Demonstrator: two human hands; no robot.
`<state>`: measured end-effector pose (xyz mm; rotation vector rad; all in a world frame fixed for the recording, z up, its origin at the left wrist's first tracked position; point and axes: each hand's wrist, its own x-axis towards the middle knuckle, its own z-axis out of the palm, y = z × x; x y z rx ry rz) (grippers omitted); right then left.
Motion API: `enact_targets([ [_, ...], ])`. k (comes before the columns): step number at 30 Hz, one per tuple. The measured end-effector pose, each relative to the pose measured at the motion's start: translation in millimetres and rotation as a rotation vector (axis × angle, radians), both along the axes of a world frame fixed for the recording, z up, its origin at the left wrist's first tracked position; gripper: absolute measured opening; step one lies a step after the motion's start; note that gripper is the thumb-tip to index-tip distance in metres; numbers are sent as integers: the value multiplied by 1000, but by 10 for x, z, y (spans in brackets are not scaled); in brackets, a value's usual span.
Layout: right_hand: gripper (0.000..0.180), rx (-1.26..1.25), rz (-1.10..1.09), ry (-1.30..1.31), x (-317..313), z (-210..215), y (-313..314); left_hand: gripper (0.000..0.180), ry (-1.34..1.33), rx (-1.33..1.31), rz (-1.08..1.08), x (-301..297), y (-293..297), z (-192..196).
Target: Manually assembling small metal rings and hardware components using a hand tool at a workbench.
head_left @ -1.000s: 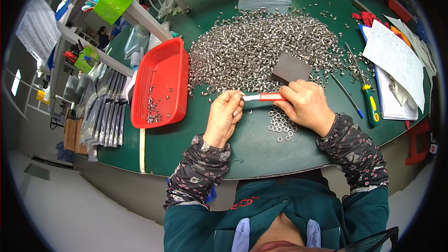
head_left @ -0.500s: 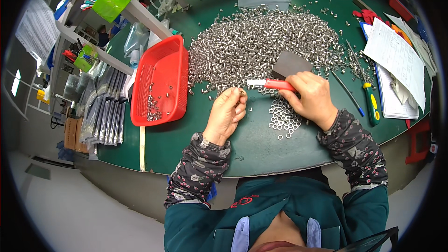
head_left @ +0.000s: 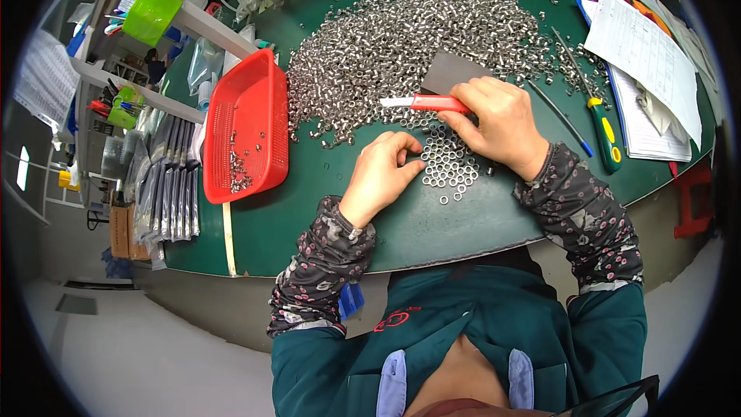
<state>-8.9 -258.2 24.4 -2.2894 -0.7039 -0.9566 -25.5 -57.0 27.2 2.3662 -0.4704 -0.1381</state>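
My right hand [head_left: 498,120] is wrapped round the red handle of a utility knife [head_left: 436,103], whose pale blade points left over the near edge of a big heap of small metal sleeves [head_left: 409,46]. My left hand [head_left: 382,174] rests low over the green table, its fingers bent and thumb and forefinger apart at the left side of a flat patch of small metal rings [head_left: 449,161]. Nothing shows between those fingertips; the other fingers are partly hidden. Behind the knife, a dark grey flat block [head_left: 454,72] lies against the heap.
Left of the heap, a red perforated basket [head_left: 248,135] holds a few metal pieces. To the right lie a blue-tipped rod [head_left: 562,120], a yellow-green handled screwdriver [head_left: 606,135] and papers [head_left: 644,69]. Bagged goods [head_left: 166,185] stand beyond the table's left side.
My left hand has dropped the small ring-like piece from its pinch and moved to the ring patch, its fingers parting. The knife stays in my right hand. The whole view has shifted slightly.
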Motion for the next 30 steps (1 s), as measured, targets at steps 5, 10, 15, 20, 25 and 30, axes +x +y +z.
enact_targets([
  [5, 21, -32, -27, -26, 7, 13, -5, 19, -44, 47, 18, 12, -40, -33],
  [10, 20, -14, 2, -9, 23, 8, -4, 16, -42, 55, 27, 35, -73, -40],
  [15, 20, -24, -3, 7, 16, 29, -8, 10, 517, -637, 163, 111, 68, 146],
  [20, 21, -40, -13, 24, -9, 22, 26, 7, 913, -1476, -5, 209, 358, -139],
  [25, 21, -72, -5, 42, -20, 31, 23, 8, 885, -1556, -17, 225, 420, -211],
  [30, 21, -66, 4, 52, 5, 9, 33, 8, 824, -1575, 63, 223, 418, -205],
])
